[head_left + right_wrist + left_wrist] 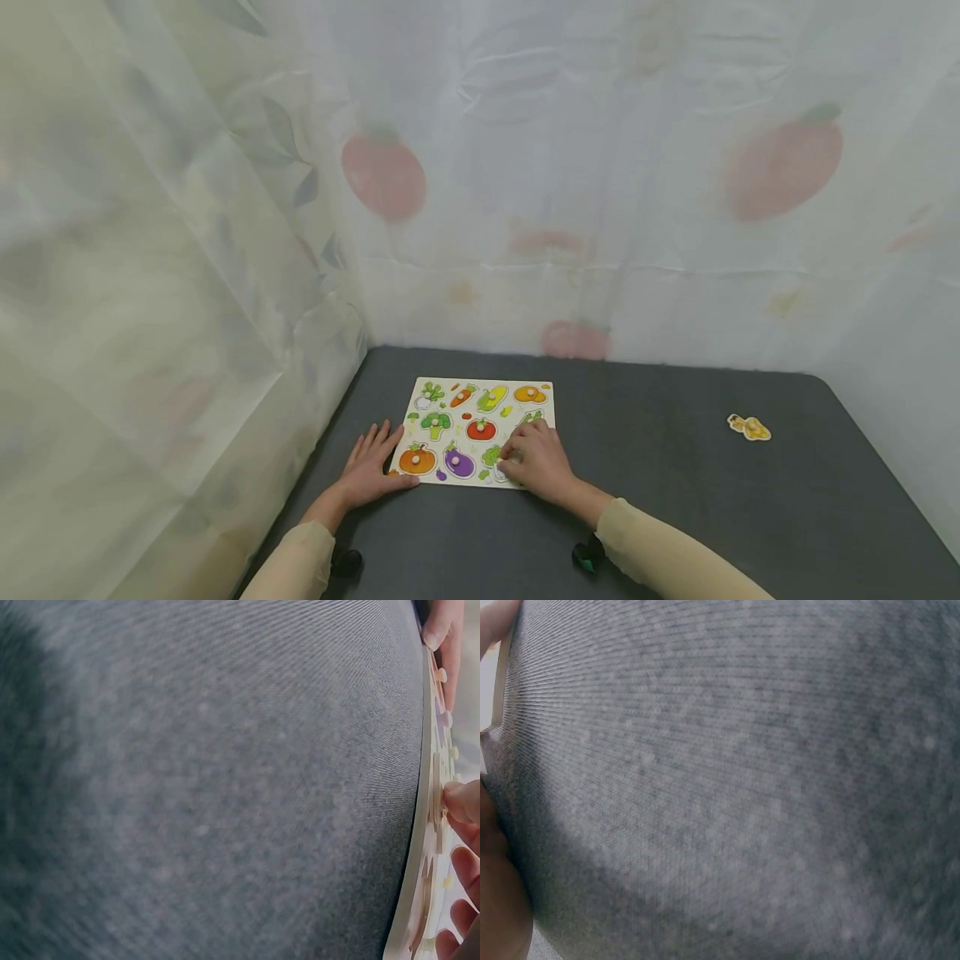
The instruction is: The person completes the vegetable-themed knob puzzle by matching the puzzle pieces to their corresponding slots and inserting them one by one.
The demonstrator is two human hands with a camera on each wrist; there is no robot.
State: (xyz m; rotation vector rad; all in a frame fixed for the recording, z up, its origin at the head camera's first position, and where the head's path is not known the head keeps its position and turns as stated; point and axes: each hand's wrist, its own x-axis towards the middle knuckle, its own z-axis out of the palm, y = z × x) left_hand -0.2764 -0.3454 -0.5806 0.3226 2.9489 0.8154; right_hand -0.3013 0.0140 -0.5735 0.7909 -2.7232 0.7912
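Observation:
A wooden vegetable knob puzzle board [453,482] lies flat on the dark table. My left hand [366,468] rests at its left edge, fingers spread and thumb on the near left corner. My right hand [542,463] is over the board's near right part, where thumb and fingertips pinch the knob of a leafy green-and-white vegetable piece [491,456]. In the right wrist view that piece [437,799] lies along the board's surface, under the thumb [461,801]. The pumpkin piece [417,460], eggplant piece [459,462] and tomato piece [481,429] sit in the board.
A loose yellow-and-brown puzzle piece [749,427] lies on the dark table [660,467] well to the right. Pale printed curtains [480,183] hang behind the table and along its left side. Broccoli [435,425], corn [492,398] and other pieces fill the board's farther rows.

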